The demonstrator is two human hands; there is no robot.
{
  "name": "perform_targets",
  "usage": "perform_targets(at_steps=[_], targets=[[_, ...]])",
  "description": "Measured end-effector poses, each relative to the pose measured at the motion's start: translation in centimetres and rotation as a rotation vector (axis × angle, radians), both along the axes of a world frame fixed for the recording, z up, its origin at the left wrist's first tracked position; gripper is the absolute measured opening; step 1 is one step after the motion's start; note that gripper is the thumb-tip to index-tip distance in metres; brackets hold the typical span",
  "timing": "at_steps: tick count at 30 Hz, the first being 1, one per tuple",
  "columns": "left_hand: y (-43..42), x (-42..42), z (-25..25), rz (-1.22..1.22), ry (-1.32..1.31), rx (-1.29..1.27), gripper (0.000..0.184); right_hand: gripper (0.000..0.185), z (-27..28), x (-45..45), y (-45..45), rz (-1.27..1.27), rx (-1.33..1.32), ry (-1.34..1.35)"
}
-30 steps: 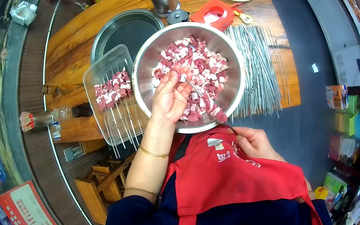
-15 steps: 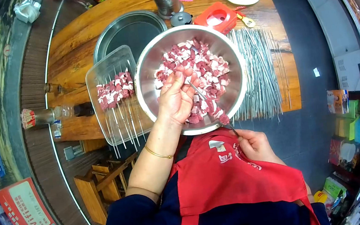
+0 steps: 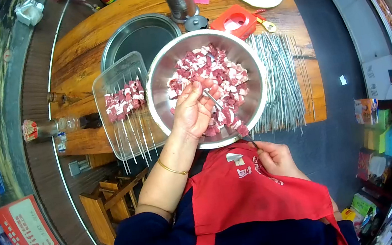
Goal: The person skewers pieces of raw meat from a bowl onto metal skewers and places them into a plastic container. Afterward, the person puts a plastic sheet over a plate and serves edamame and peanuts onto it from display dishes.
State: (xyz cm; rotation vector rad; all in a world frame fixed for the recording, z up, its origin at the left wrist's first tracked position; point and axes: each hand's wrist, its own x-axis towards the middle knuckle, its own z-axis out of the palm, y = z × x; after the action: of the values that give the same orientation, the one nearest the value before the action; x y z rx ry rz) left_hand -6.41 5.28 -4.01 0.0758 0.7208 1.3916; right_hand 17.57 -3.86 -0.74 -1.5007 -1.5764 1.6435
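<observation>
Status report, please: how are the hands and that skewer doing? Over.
Left hand palm-up over metal bowl, near upper end of skewer. Right hand gripping lower end. Meat cubes threaded between. Nothing apparently in the way.

We view the scene through one head-worn camera, facing forward and steeply down. The field is very wide: straight edges bow and the corners fall black. We find the red apron point(image 3: 261, 201) nearest, at bottom; the stainless-steel bowl point(image 3: 252, 71) slightly above centre; the wooden table point(image 3: 76, 49) extending beyond.
</observation>
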Motion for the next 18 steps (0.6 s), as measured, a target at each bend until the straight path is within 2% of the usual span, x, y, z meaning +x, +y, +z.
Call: perform_targets(at_steps=[8,14,16,18], targets=[[-0.6,0.7,0.4,-0.128,0.022,-0.058,0.014,0.028,1.5,-0.7,0.4,0.020,0.038,-0.044],[-1.8,3.6,0.4,-0.162,-0.058,-0.091,0.019,0.029,0.1,-1.0,0.6,-0.021,0.220,-0.018],[-1.7,3.8,0.8,-0.159,-0.069,-0.065,0.021,0.027,-0.3,-0.9,0.5,-0.119,0.008,0.167],[-1.7,4.0,1.6,-0.194,-0.244,-0.059,0.024,0.026,0.4,-0.6,0.8,-0.123,-0.027,0.170]])
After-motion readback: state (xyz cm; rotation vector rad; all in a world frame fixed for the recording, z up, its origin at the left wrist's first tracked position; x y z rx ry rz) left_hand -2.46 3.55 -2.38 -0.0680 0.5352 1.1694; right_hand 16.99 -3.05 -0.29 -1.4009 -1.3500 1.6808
